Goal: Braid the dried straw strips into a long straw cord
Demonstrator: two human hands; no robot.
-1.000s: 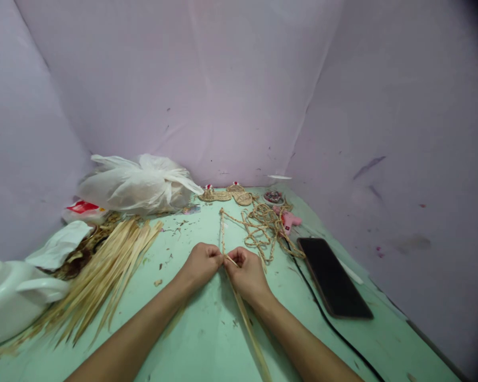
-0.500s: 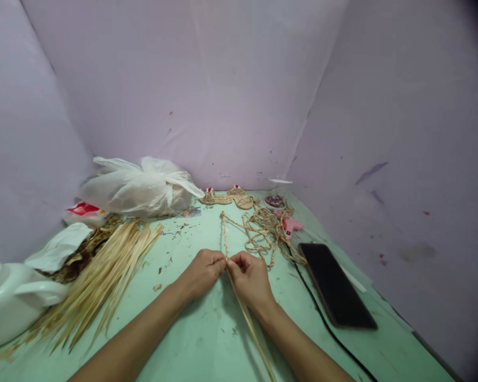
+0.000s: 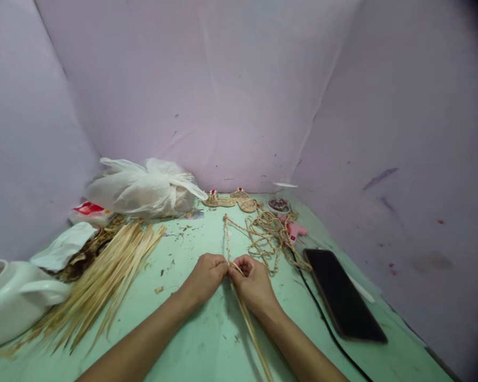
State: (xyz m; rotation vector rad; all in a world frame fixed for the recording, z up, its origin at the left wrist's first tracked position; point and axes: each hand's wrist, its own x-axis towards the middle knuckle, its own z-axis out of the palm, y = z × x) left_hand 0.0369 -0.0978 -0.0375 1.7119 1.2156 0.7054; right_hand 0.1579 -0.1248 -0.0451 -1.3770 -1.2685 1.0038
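Observation:
My left hand (image 3: 210, 273) pinches a thin tan twisted fibre cord (image 3: 227, 239) at mid-table. Right beside it, my right hand (image 3: 255, 278) is closed on the same cord, fingertips nearly touching the left ones. A small loop of strand shows at the right fingertips. Loose flat strands (image 3: 249, 323) trail from the hands down toward the front edge. Beyond the hands the cord runs to a bend, then joins a tangled heap of finished cord (image 3: 265, 233) on the right. The exact grip between the fingertips is too small to make out.
Dry fibre strips (image 3: 103, 276) lie at left beside a white pitcher (image 3: 11, 302). A white plastic bag (image 3: 147, 188) and small woven slippers (image 3: 223, 201) sit at the back. On the right are a pink glue gun (image 3: 295, 232), a black cable (image 3: 322, 313) and a phone (image 3: 344, 294).
The whole view has shifted slightly. A small loop of strand now stands out at my right fingertips; both hands stay at the same spot on the cord.

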